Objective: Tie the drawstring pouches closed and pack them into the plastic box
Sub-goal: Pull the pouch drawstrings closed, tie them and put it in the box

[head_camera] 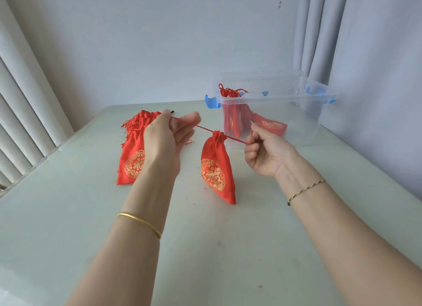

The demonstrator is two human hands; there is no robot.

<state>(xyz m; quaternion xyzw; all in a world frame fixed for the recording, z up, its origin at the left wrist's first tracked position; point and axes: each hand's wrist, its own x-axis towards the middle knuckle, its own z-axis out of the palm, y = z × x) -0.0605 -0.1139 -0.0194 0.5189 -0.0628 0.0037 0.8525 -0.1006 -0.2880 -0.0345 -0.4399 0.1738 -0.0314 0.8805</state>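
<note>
A red drawstring pouch (215,168) with a gold emblem hangs between my hands, its neck gathered tight and its bottom corner on the table. My left hand (166,138) pinches the left end of its red drawstring (205,128), and my right hand (265,153) pinches the right end, so the cord is stretched taut. Behind my left hand a stack of flat red pouches (131,161) lies on the table. The clear plastic box (296,113) with blue latches stands at the back right and holds several tied pouches (235,118).
The pale table (205,248) reaches to the wall at the back. White vertical blinds (20,113) run along the left edge. Grey curtains (319,31) hang behind the box at the right.
</note>
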